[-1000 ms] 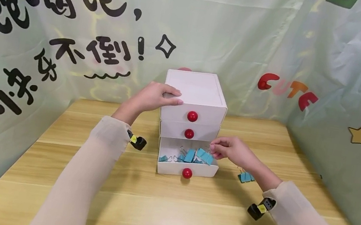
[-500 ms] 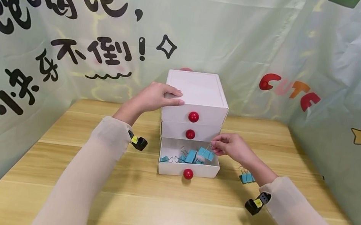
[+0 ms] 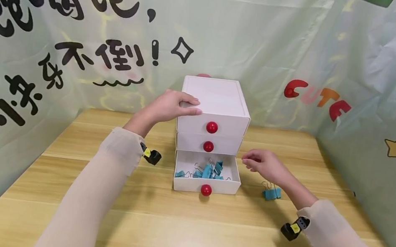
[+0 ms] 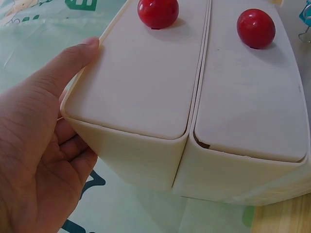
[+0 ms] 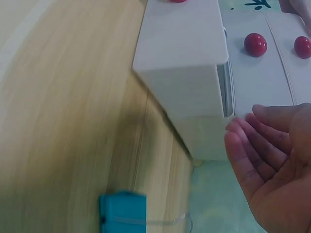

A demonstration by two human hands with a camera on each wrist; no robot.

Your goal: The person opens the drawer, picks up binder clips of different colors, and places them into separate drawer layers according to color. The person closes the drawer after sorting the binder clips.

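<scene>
My left hand (image 3: pixel 170 106) rests on the top left front edge of a white drawer box (image 3: pixel 217 92) with red knobs. In the left wrist view the thumb (image 4: pixel 80 53) lies at the front edge, with other fingers partly hidden beside it. The bottom drawer (image 3: pixel 189 184) is pulled out and contains several blue binder clips (image 3: pixel 207 171). To the right of the box, apart from it, my right hand (image 3: pixel 262 164) hovers with loosely bent fingers and nothing between them. Below it, blue binder clips (image 3: pixel 272 193) sit on the table, their exact number unclear.
The wooden table (image 3: pixel 183 231) meets a printed cloth backdrop (image 3: pixel 241 28) at the back and sides. The upper drawers (image 3: pixel 192 122) are closed. A black wrist camera (image 3: pixel 151 156) is on the left cuff, and another wrist camera (image 3: pixel 293 229) is on the right.
My right hand has let go of a binder clip in the drawer and moved right, away from it. The clip now lies among the others. The left hand has stayed put.
</scene>
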